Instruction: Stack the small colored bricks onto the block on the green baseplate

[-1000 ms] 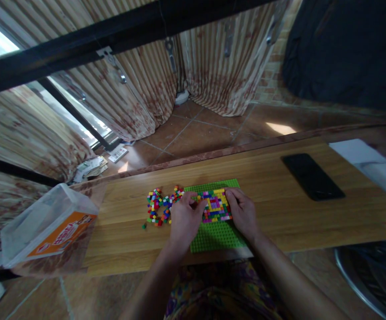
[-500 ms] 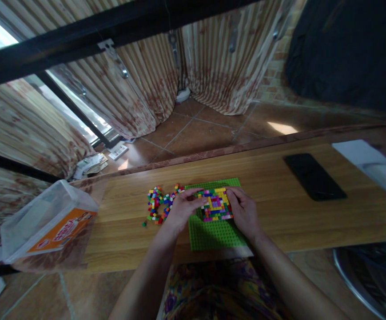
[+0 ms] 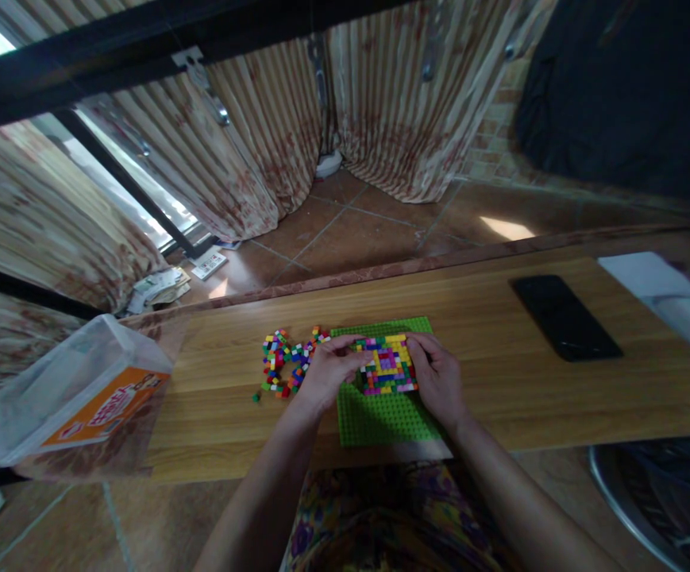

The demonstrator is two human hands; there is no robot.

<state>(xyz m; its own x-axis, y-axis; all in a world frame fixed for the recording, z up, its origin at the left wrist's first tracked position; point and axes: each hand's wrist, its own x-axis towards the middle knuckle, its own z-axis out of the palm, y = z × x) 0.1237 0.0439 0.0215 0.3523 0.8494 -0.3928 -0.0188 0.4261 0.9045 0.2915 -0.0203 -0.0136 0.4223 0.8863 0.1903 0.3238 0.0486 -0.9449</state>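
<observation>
Between my hands is a flat panel of multicoloured toy bricks (image 3: 387, 364), with a yellow frame around a purple middle. It is over the green studded baseplate (image 3: 380, 421), whose front half shows below it. My left hand (image 3: 333, 369) grips the panel's left edge, thumb on top. The right edge is held by my right hand (image 3: 438, 377), fingers curled around the upper corner. Just left of my left hand, loose toy bricks (image 3: 277, 361) lie in a scattered pile, partly covered by that hand.
A wooden table (image 3: 213, 429) carries all this. At its left end stands a clear plastic tub (image 3: 82, 389) with an orange label. To the right lie a black phone (image 3: 564, 318) and white paper (image 3: 648, 274). Curtains (image 3: 249, 143) hang beyond the table.
The camera view has shifted slightly. Both hands keep their hold on the brick panel, and it stays over the baseplate in nearly the same place.
</observation>
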